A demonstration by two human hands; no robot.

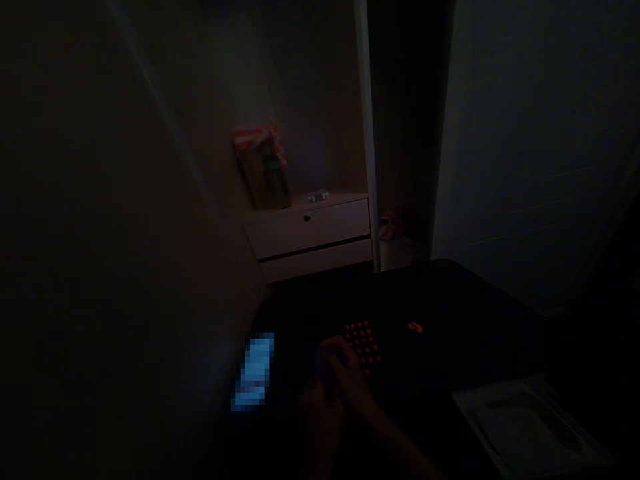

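The room is very dark. My left hand [321,408] is closed, held low and close to my right hand [347,373], whose fingers are bent inward. Between them is a small dark bluish thing, too dim to name, and both hands seem to grip it. Just beyond my right hand, several small red dots [363,342] lie in rows on the dark surface [440,293]; my hand hides part of the group. Farther right lies a small reddish loop-shaped piece [415,327]. To the left glows a blurred bright blue screen [254,371].
A flat, pale, clear-looking packet [525,427] lies at the lower right. Beyond the dark surface stands a unit with drawers [315,230], with a bottle [275,180], a red-and-white bag [253,138] and a small cluster [318,196] on top. A pale panel [530,147] rises at the right.
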